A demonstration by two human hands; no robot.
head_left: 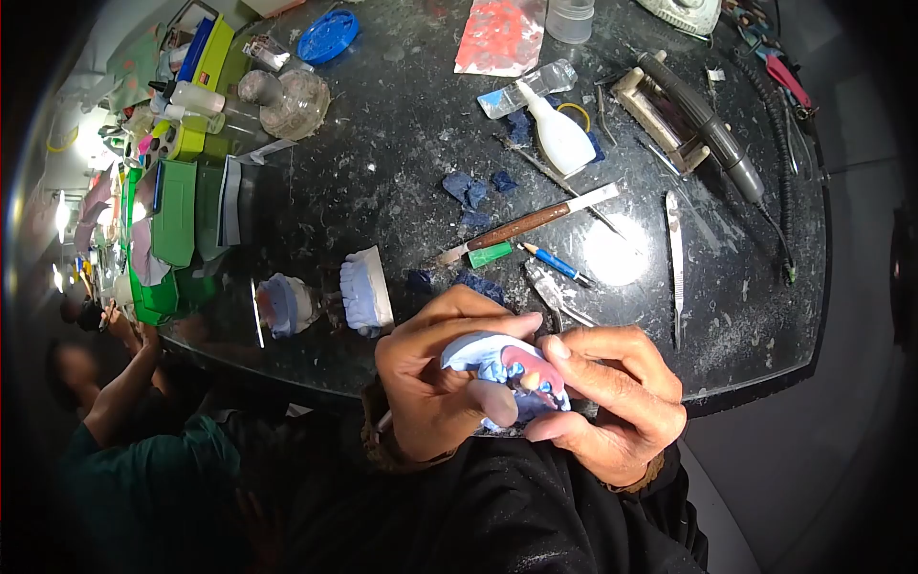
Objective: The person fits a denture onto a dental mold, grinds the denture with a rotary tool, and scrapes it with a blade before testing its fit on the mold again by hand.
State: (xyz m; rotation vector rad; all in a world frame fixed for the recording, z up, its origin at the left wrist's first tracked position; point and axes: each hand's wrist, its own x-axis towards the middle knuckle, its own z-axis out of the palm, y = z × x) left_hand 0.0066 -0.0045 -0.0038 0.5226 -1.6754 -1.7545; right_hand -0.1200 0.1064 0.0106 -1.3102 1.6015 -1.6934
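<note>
A blue dental cast with pink material and a pale tooth on it is held over the table's front edge. My left hand is closed round its left side, thumb at the lower part. The fingers of my right hand press on the pink part from the right. To the left on the table stands another blue and white cast, with a further blue cast beside it. Just beyond my hands lie a blue pencil, a green piece and a wooden-handled knife.
A white squeeze bottle, a dark handpiece on its stand and metal tweezers lie farther right. A glass jar and green bins stand at the left. Another person's arm shows at lower left.
</note>
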